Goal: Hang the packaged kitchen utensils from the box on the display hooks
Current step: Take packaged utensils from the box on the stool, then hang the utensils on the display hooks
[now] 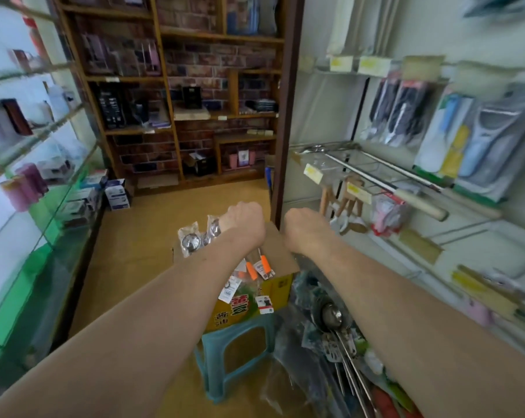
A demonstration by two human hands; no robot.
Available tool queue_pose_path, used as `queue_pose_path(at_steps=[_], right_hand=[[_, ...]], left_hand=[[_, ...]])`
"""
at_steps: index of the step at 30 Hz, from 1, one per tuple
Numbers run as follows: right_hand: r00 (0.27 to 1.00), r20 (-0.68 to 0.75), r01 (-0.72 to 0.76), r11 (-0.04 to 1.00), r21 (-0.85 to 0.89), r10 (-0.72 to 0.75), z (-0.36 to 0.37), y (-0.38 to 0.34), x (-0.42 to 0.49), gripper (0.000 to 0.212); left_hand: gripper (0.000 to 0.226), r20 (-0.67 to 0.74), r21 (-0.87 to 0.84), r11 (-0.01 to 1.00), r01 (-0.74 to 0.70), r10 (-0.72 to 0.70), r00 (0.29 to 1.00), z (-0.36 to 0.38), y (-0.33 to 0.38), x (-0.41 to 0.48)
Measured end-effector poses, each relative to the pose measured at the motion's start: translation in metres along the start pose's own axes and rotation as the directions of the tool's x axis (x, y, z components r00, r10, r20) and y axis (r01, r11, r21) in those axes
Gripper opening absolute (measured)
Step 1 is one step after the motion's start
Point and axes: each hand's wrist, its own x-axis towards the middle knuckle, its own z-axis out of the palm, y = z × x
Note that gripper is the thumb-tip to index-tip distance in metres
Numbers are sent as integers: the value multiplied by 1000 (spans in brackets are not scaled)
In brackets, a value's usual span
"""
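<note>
My left hand (243, 220) grips a bunch of packaged steel spoons (195, 238) that stick out to its left, above the box. The open cardboard box (278, 283) stands on a teal plastic stool (225, 351) and holds several packaged utensils with orange handles (255, 268). Over the box's right flap my right hand (300, 226) is curled; whether it holds anything is hidden. On the wall at the right, display hooks (376, 164) carry packaged peelers and knives (478, 140).
Loose ladles and spatulas (336, 333) lie in a pile right of the stool. A glass shelf unit (38, 182) runs along the left. Wooden shelving (176, 95) stands at the back, with yellow floor (152, 224) between.
</note>
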Motion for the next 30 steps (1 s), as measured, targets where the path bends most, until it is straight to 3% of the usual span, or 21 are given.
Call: queue_pose_path(at_steps=[9, 20, 30], right_hand=[[983, -138, -134, 985, -108, 118, -59, 43, -79, 37], [921, -253, -327, 941, -91, 295, -109, 127, -194, 32], [832, -283, -523, 845, -112, 478, -133, 228, -353, 31]], left_hand=[[29, -110, -49, 978, -204, 198, 974, -50, 71, -45], [27, -112, -98, 906, -413, 402, 909, -80, 189, -125], [25, -149, -121, 762, -637, 620, 770, -78, 323, -255]])
